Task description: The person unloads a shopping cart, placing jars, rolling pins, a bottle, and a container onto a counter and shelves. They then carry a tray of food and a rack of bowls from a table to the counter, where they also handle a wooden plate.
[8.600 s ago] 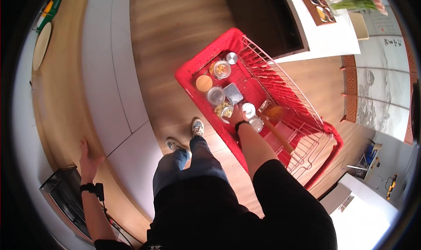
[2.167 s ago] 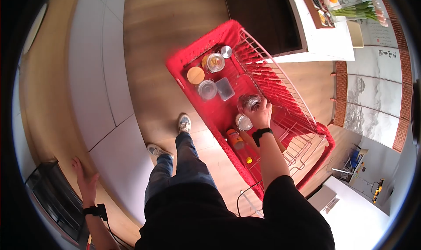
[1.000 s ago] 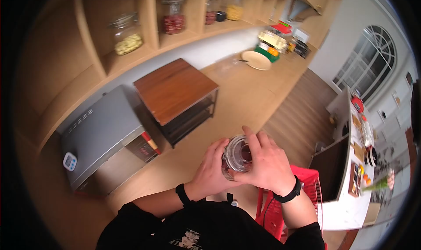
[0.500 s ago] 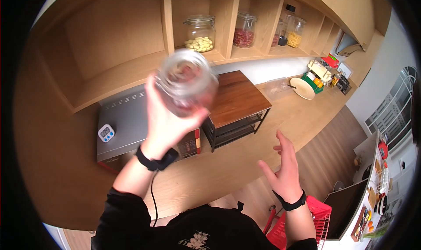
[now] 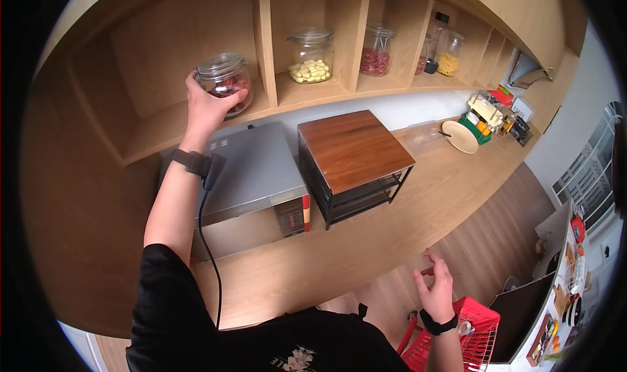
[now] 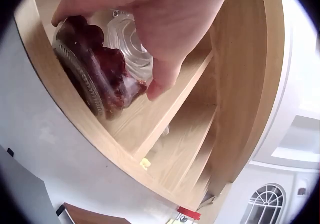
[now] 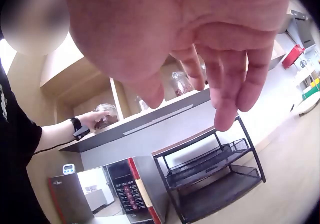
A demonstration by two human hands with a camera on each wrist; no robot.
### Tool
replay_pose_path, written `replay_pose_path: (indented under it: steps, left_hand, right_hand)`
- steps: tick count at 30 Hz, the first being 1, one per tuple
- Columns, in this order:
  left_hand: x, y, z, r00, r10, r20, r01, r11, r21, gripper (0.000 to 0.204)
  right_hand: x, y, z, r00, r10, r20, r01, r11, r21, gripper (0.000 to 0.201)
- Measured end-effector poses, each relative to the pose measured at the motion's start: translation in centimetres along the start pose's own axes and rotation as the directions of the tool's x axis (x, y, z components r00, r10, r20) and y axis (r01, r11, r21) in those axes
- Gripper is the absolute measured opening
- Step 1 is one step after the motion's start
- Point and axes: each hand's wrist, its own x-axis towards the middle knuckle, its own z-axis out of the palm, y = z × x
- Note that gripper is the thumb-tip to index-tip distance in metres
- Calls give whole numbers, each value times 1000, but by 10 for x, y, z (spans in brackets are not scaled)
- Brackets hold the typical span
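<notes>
My left hand (image 5: 204,113) grips a glass clip-top jar (image 5: 233,88), thumb and fingers spread round its side. Dark red, wrinkled pieces that look like dried dates show through the glass in the left wrist view, where the jar (image 6: 95,66) is at the shelf's front edge. It stands in the left compartment of the wooden wall shelf (image 5: 155,131). To its right, in the neighbouring compartment, is a jar of pale yellow pieces (image 5: 309,70). My right hand (image 5: 436,290) hangs low at the right, fingers loosely bent and holding nothing, above the red cart (image 5: 482,316).
Further compartments hold a jar of red pieces (image 5: 377,60) and a jar of yellow pasta (image 5: 449,62). Below the shelf, a microwave (image 5: 245,166) and a wood-topped rack (image 5: 356,148) stand on the counter (image 5: 366,244). A pale oval plate (image 5: 460,137) lies farther along.
The right hand lifted the jar out of the cart, and both hands then held it. The left hand alone has carried it up to the shelf; the right hand has dropped away.
</notes>
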Motion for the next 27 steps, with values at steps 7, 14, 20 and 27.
replay_pose_path:
  steps: [7, 14, 20, 27]
  left_hand:
    - [13, -16, 32, 995, -78, 60, 77, 997, 23, 132]
    - [23, -31, 17, 984, 15, 177, -10, 1000, -29, 118]
    - [39, -56, 37, 964, 26, 263, 18, 986, -164, 94]
    - [55, -77, 45, 912, 140, 385, -10, 948, -319, 55]
  right_hand:
    - [-20, 0, 21, 996, -26, 80, 21, 997, 73, 49]
    - [-59, 59, 34, 985, 171, -10, -169, 976, 134, 32]
    - [-147, 143, 51, 866, 493, -83, -479, 866, 147, 22]
    - [-256, 171, 65, 758, 652, -32, -652, 758, -20, 28]
